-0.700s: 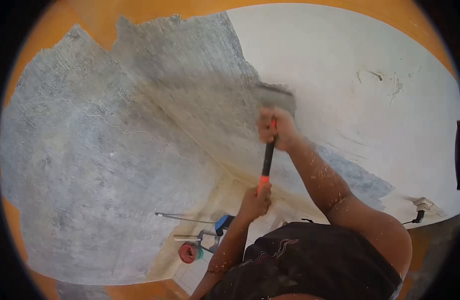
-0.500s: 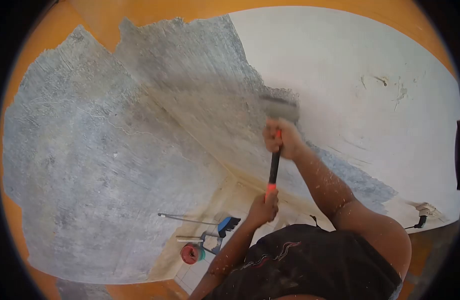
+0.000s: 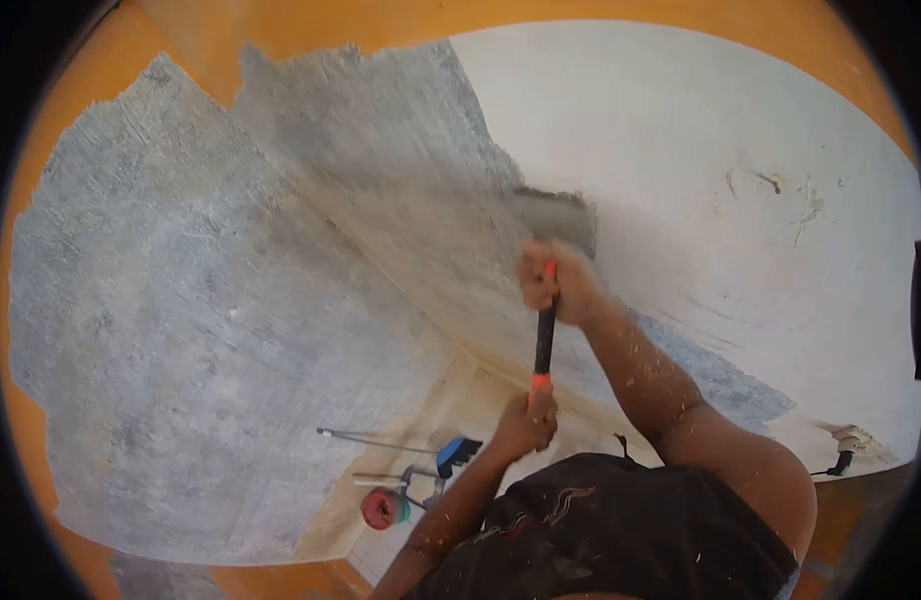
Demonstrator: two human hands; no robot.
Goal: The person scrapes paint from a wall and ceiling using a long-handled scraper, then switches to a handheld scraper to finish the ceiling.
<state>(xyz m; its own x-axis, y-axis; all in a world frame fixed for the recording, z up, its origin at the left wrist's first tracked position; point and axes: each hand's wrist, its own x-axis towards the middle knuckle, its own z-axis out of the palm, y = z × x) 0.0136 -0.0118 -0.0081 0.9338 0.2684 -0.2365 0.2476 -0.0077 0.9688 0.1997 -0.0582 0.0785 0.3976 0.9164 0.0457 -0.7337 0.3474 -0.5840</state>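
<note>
I hold a long-handled scraper with a black and orange handle (image 3: 545,340) against a wall. Its wide metal blade (image 3: 556,215) presses on the edge where white paint (image 3: 701,160) meets bare grey plaster (image 3: 211,300). My right hand (image 3: 556,282) grips the handle high up, just below the blade. My left hand (image 3: 528,420) grips the orange lower end of the handle. White paint flecks cover my right forearm.
Two walls meet in a corner running down to the floor. On the floor below lie a blue brush (image 3: 457,452), a red round container (image 3: 381,508) and thin metal rods (image 3: 371,438). A plug and cable (image 3: 839,462) hang at the wall's lower right. Orange paint borders the scraped area.
The blade slid down the wall and then back up along the paint edge, both hands moving with the handle. The grip is unchanged.
</note>
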